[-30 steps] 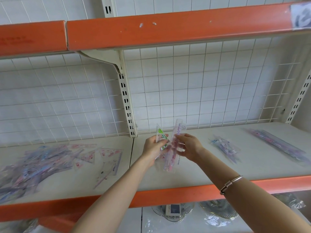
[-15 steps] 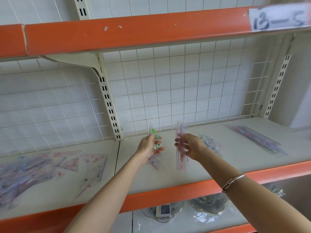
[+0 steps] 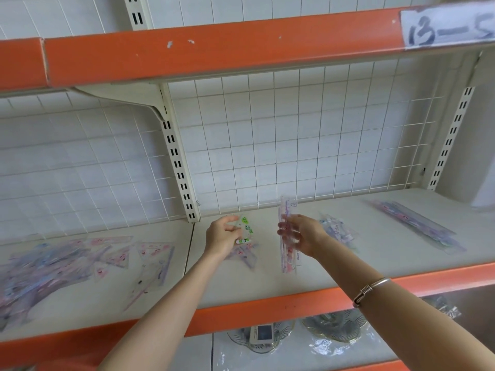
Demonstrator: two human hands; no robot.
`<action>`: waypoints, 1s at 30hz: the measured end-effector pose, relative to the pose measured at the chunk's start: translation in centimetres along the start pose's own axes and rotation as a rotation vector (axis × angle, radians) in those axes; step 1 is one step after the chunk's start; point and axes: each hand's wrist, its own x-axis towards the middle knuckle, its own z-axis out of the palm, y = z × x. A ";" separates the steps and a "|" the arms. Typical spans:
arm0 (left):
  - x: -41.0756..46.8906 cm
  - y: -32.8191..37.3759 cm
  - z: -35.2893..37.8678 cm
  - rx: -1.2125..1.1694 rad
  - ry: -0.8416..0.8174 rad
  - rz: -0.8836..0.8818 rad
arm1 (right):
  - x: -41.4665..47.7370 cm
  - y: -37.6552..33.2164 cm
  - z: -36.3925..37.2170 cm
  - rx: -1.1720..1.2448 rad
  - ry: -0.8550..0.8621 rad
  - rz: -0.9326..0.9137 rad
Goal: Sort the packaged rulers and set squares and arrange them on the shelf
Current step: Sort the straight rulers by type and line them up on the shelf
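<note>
My left hand (image 3: 223,236) grips a clear set-square packet with green print (image 3: 246,231) above the shelf board (image 3: 334,266), near the middle upright. My right hand (image 3: 302,234) holds a long clear ruler packet with pink marks (image 3: 287,236) nearly upright, a hand's width to the right. A messy heap of packaged rulers and set squares (image 3: 61,266) lies at the shelf's left. A small bundle of packets (image 3: 338,232) sits just right of my right hand. A stack of long ruler packets (image 3: 417,226) lies at the far right.
An orange-edged upper shelf (image 3: 241,46) hangs close overhead with a paper label "13-5" (image 3: 447,25). A white wire grid backs the shelf. The slotted upright (image 3: 178,162) divides two bays. Glass dishes in plastic (image 3: 332,328) sit on the shelf below.
My hands have drawn apart: the left carried the green-printed packet left, the right took the ruler packet to the right. The view has shifted right and lower.
</note>
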 end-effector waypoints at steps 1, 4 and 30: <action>-0.1 -0.3 -0.1 0.042 -0.001 0.012 | 0.0 0.0 0.1 -0.002 -0.004 0.002; -0.4 -1.1 -0.1 0.150 -0.004 0.034 | 0.0 0.2 0.3 -0.005 -0.010 0.008; -0.4 4.1 8.2 0.479 -0.143 0.339 | -0.6 -3.5 -7.0 -0.099 0.196 -0.105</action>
